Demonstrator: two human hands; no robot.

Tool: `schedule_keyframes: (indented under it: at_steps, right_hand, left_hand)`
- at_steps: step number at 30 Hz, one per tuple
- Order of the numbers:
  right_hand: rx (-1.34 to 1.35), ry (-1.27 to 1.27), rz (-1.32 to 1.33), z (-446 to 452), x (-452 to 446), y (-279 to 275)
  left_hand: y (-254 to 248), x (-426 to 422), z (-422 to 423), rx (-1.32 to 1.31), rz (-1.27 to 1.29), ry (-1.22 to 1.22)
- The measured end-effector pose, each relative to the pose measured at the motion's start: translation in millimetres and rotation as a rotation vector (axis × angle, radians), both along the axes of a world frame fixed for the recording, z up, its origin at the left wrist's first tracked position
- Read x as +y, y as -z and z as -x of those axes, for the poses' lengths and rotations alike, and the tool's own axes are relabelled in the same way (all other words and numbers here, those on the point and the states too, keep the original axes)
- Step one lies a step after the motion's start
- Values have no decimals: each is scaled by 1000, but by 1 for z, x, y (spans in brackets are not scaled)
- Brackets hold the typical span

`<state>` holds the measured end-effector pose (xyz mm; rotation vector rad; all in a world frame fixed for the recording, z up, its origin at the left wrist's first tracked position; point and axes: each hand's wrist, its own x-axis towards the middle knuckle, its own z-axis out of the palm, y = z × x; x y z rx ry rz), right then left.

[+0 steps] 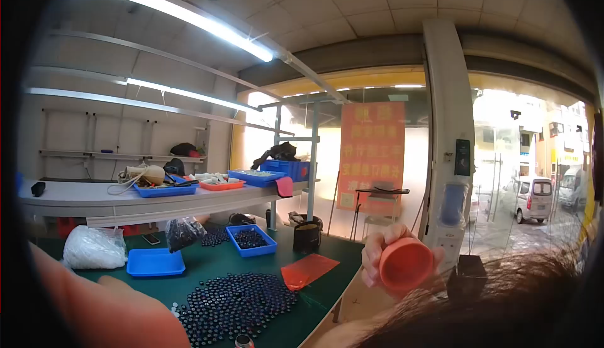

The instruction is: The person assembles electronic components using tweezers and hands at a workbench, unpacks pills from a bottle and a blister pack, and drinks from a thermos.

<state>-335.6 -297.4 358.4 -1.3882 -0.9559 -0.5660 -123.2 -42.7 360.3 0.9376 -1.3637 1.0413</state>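
At the right, my right hand (375, 257) is wrapped around a small orange-red cup (408, 265), held up with its open mouth facing the camera. At lower left a large blurred stretch of bare skin, apparently my left arm (119, 313), cuts across the view; no fingers show on it. Beyond it, a wide spread of small dark round beads (236, 304) lies on the green tabletop (207, 263). A small metal-rimmed round item (243, 341) sits at the bottom edge, partly cut off. Near the beads lies a flat red plastic sheet or bag (310, 271).
On the table are an empty blue tray (155, 263), a blue tray of dark beads (251, 241), a clear bag of white material (94, 247), a dark bag (184, 233) and a phone (151, 239). Behind, a white shelf (113, 204) bears more trays. Dark hair fills the lower right.
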Motion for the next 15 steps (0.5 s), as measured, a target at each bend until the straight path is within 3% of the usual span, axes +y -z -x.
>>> schedule_keyframes:
  at_steps: [5, 12, 14, 15]
  right_hand:
    - [51, 98, -34, 11, -1, -5]
    - [312, 226, -577, -22, -73, 62]
    - [394, 190, -616, -32, -81, 86]
    - [455, 36, -579, -37, -82, 92]
  left_hand:
    - [8, 11, -4, -14, 20, 29]
    - [17, 4, -8, -27, 7, 98]
    - [19, 4, -9, -34, 12, 105]
    - [19, 4, -10, -33, 8, 110]
